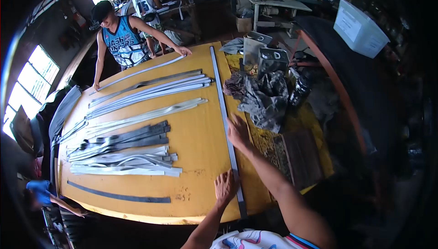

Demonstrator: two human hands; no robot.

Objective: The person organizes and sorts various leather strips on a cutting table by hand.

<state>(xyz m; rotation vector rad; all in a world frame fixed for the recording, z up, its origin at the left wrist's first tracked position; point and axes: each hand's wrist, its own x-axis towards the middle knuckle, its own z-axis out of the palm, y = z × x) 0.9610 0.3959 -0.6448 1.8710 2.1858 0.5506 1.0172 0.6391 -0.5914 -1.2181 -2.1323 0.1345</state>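
A long pale strip (219, 82) runs down the right part of the yellow table (196, 135), with a dark end at the front edge. My left hand (226, 186) lies on the table at the strip's left side, fingers spread and pointing away from me. Farther up, my right hand (238, 131) rests at the strip's right side, its fingers partly bent and apart. Bundles of white strips (127, 164), dark grey strips (132, 137) and pale strips (150, 87) lie to the left. A single dark strip (118, 194) lies nearer the front edge.
Across the table a co-worker (121, 41) holds another pale strip. Crumpled dark cloth (264, 96), black-lidded containers (273, 59) and a brown block (303, 157) are on the right. A white bin (358, 27) stands farther back. Another person's arm (66, 204) reaches in at the left.
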